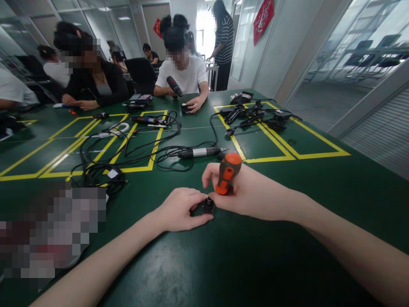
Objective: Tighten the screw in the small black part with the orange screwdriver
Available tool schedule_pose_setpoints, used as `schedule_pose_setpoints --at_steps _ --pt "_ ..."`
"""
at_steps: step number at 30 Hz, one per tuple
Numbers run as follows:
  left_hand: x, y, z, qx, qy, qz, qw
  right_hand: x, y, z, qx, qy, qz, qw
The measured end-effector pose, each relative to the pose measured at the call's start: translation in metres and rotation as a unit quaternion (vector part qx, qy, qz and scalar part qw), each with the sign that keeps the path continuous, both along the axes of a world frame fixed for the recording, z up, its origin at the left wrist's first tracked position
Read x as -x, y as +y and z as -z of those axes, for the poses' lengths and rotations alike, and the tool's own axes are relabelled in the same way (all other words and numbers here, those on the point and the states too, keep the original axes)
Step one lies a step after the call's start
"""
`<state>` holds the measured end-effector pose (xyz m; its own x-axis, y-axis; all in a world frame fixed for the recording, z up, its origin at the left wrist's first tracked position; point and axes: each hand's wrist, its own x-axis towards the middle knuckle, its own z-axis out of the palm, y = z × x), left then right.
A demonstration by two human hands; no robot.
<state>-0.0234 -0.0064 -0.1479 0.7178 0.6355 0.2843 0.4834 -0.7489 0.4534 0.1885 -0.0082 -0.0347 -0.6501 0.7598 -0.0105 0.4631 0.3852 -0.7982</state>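
Observation:
Near the middle of the green table (179, 264), my right hand (252, 187) grips a screwdriver (228, 172) with an orange and dark grey handle. It leans, its lower end pointing down-left toward a small black round part (208, 206). Most of the shaft is hidden by my fingers; whether the tip touches the part I cannot tell. My left hand (182, 209) rests on the table, its thumb and fingers closed around the black part from the left.
Just beyond my hands lies a silver and black electric screwdriver (198, 152) with its cable. Tangled black cables (105, 177) spread to the left, more cables (276, 121) at right. Yellow tape (271, 160) marks the table. Across it, a co-worker holds a power screwdriver (174, 86).

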Motion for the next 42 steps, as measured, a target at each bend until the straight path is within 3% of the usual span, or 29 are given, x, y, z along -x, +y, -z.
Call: schedule_pose_setpoints --at_steps 9,25,42 --pt "-0.0003 0.0001 0.0008 0.003 0.011 -0.006 1.0 -0.0006 0.0004 -0.0001 0.037 -0.006 0.007 0.999" --pt "0.0005 0.0001 0.0016 0.001 0.009 -0.003 1.0 -0.0004 -0.0011 0.0018 -0.018 -0.02 0.021 0.999" --pt "0.0 0.0001 0.0009 -0.003 0.017 -0.009 1.0 0.0012 -0.002 -0.0009 -0.002 -0.001 0.029 1.0"
